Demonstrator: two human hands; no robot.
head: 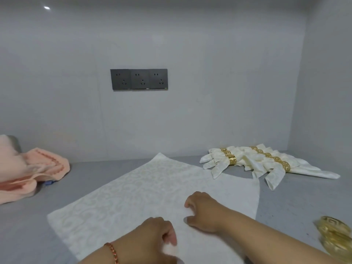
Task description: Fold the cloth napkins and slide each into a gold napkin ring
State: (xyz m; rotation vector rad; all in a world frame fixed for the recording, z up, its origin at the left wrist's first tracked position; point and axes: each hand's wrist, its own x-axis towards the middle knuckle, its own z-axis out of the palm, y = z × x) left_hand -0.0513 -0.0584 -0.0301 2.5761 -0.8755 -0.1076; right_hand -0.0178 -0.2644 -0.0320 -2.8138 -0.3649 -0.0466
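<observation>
While a batch of napkins already sits finished at the back, the one under the hands has barely been started. Nearest me, the left hand (pixel 152 237) has its fingers curled, pinching the near edge of the flat napkin (pixel 144 189), though blur there hides the exact grip. Just beyond it, the right hand (pixel 203 212) rests on the cloth with fingers bent, seemingly pinching or pressing the fabric; I cannot tell which. That napkin lies spread almost fully open across the grey bench (pixel 285 202), so its folding looks only begun. At the right edge lies a heap of loose gold rings (pixel 335 237), suggesting more napkins remain. Farther back right, the ringed napkins (pixel 253 161) lie overlapped, about six by my guess. Far left, a peach towel (pixel 32 174) lies bunched.
</observation>
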